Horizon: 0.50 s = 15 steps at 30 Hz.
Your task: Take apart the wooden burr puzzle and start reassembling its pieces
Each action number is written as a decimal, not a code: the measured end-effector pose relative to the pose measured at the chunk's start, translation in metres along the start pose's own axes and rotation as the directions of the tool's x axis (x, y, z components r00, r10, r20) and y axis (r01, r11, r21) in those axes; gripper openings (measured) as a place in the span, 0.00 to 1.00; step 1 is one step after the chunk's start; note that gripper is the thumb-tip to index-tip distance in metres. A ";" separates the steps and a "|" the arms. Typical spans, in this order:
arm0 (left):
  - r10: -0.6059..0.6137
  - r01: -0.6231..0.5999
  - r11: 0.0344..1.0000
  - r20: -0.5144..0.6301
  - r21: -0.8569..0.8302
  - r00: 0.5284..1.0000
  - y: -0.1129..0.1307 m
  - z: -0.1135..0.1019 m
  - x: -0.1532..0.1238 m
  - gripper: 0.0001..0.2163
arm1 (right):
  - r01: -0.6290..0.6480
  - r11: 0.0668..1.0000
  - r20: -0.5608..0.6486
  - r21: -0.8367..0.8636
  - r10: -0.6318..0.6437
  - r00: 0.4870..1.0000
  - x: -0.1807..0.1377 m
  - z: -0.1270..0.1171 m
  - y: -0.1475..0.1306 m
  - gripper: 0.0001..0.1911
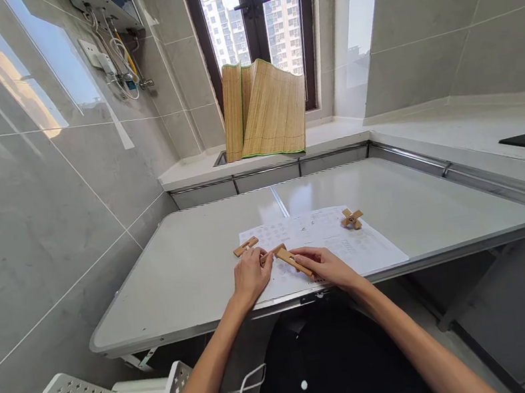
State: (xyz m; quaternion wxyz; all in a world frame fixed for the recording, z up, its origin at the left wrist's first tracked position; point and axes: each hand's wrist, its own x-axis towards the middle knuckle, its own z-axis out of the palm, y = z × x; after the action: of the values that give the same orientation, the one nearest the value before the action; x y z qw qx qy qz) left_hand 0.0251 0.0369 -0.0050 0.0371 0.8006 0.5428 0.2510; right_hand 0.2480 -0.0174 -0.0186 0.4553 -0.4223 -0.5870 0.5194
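Both hands near front table edge (310, 291), wide free surface behind. Left hand (250, 274) pinches one wooden piece (272, 253), right hand (325, 265) grips second bar (294, 262). Loose: one notched piece (246, 247), one cross assembly (352, 218). One paper sheet (352, 245).

Two hands rest on one tabletop (194, 269): the left hand (251, 276) and the right hand (325, 265). One printed sheet (352, 245) lies under them. Wooden pieces number four: two (280, 255) joined between the hands, one loose piece (246, 247) on the left, one cross-shaped assembly (352, 218) far right. One bamboo mat (268, 111) stands by the window.
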 end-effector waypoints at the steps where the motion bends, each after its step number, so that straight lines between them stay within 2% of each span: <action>1: 0.005 -0.005 1.000 -0.005 0.007 1.000 -0.001 0.001 0.000 0.09 | 0.012 1.000 0.010 -0.022 -0.012 1.000 0.000 0.000 0.001 0.28; 8: 0.029 -0.027 0.999 -0.044 0.033 0.999 -0.010 0.010 0.000 0.10 | 0.121 0.986 0.036 -0.118 -0.118 0.992 0.001 -0.001 0.003 0.25; 15: 0.045 -0.043 0.999 -0.102 0.025 0.994 -0.013 0.015 0.000 0.08 | 0.109 0.982 0.041 -0.157 -0.104 0.994 0.000 0.000 0.002 0.23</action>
State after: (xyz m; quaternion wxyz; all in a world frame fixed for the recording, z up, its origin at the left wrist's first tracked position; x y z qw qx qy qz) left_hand 0.0207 0.0458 -0.0221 -0.0056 0.7988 0.5290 0.2863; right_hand 0.2478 -0.0173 -0.0209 0.4379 -0.4165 -0.6556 0.4527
